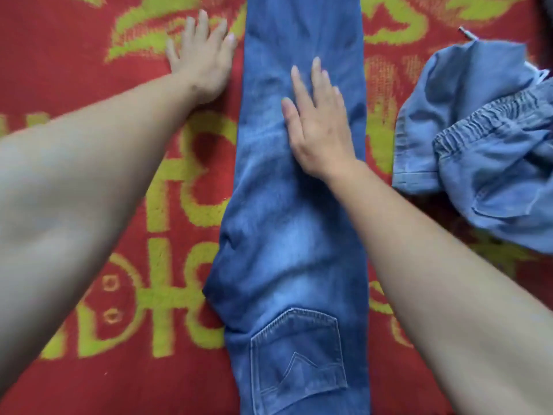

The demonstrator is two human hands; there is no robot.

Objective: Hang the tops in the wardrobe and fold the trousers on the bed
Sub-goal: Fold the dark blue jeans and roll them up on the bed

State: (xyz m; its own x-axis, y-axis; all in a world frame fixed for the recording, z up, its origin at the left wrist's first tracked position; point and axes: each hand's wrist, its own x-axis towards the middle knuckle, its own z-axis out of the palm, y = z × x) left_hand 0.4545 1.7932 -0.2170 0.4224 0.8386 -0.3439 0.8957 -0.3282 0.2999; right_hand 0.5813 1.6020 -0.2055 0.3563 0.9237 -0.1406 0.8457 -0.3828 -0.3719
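Blue jeans (287, 235) lie lengthwise down the middle of the bed, folded in half leg on leg, with a back pocket facing up near me. My right hand (317, 127) rests flat on the jeans' leg, fingers spread, holding nothing. My left hand (200, 58) lies flat on the red blanket (89, 70) just left of the jeans, its fingertips at the denim's edge. A second, lighter blue pair of trousers (484, 145) with an elastic waistband lies crumpled at the right.
The bed is covered by the red blanket with yellow-green patterns. A small metal object (466, 32) sticks out at the top right behind the crumpled trousers.
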